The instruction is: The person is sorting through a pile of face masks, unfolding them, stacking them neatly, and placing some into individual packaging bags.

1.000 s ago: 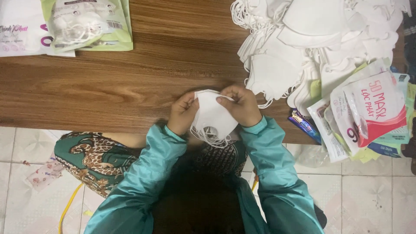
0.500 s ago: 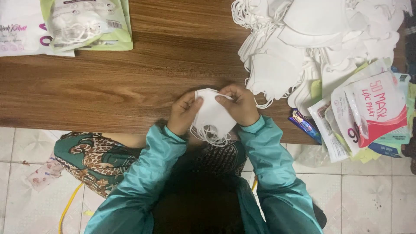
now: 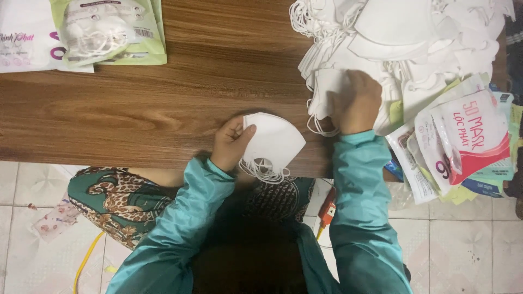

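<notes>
Two hands worked at the near edge of a wooden table (image 3: 136, 109). The left hand (image 3: 231, 144) was curled around the edge of a folded white mask (image 3: 275, 142), thumb on top and fingers tucked under it, so the mask lay flat on the wood just beside that hand, toward the right. White ear loops (image 3: 264, 170) trailed from the mask's lower side over the table's near edge, just below the left hand's fingers.

The right hand (image 3: 357, 102) was well apart from the left, farther out and to the right. It lay knuckles up on the near end of a pile of white masks (image 3: 392, 38), fingers bent down onto one mask of the pile (image 3: 327, 90); whether it had actually gripped that mask could not be told, as the fingertips were hidden. A loop of elastic hung out just left of and below this hand.

Beyond the right hand's far side the pile spread to the table's corner. To the right of that hand lay a stack of printed packets (image 3: 468, 136) in red, white and green. Far to the left of the left hand, at the table's back edge, sat a green packet holding masks (image 3: 109, 30). Both arms wore teal sleeves (image 3: 359, 190).
</notes>
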